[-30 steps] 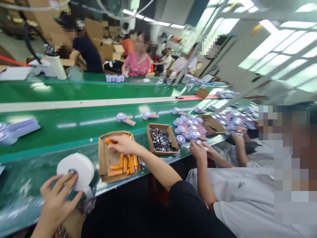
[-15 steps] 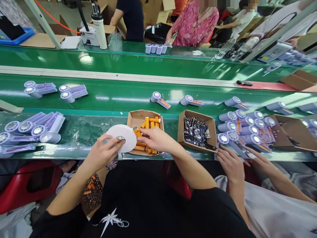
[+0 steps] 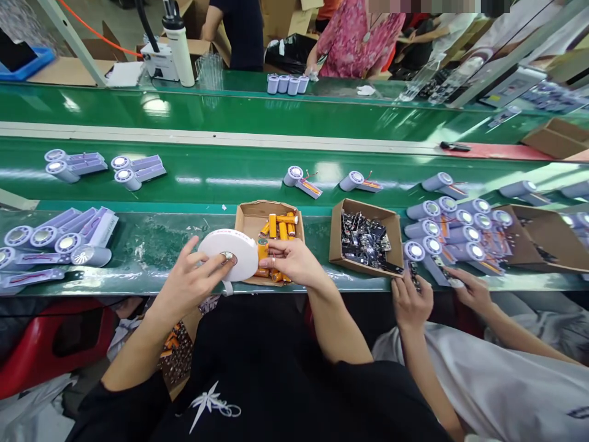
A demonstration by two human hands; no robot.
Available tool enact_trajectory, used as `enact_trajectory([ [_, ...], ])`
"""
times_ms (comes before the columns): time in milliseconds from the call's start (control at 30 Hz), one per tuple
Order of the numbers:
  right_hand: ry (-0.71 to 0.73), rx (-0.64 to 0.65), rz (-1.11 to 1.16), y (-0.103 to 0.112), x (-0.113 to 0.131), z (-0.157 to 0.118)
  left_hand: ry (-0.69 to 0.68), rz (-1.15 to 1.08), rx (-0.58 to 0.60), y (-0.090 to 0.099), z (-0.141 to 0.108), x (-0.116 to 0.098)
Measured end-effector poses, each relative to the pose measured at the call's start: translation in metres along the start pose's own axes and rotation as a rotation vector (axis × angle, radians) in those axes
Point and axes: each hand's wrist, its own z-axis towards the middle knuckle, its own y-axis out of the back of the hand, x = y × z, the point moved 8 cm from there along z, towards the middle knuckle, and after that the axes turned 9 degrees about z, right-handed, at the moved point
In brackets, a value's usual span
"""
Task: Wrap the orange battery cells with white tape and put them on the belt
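Note:
A white tape roll (image 3: 224, 245) is gripped at its centre by my left hand (image 3: 193, 277), the fingertips at the hub. A short loose end of tape hangs below the roll. My right hand (image 3: 297, 263) pinches an orange battery (image 3: 262, 250), held upright close to the roll's right edge. Whether the battery touches the roll I cannot tell. Behind and below my right hand, a cardboard box (image 3: 246, 215) holds several more orange batteries (image 3: 272, 226).
An open box (image 3: 337, 245) of small circuit boards stands to the right. Beside it a co-worker's hands (image 3: 411, 301) handle purple fan units (image 3: 464, 235). More units lie at the left (image 3: 69, 239) and on the green belt (image 3: 221, 178). People stand across the line.
The battery in my right hand has turned upright beside the roll, and my right hand has shifted slightly. The roll has moved a little right, and the co-worker's hands have moved on a unit.

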Motion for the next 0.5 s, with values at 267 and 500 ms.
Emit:
enact_trajectory([
  [267, -0.030, 0.053, -0.213, 0.011, 0.006, 0.017, -0.081, -0.078, 0.089, -0.004, 0.008, -0.008],
  [500, 0.035, -0.127, -0.010, 0.003, -0.012, 0.011, 0.011, -0.025, 0.028, 0.003, 0.008, 0.008],
])
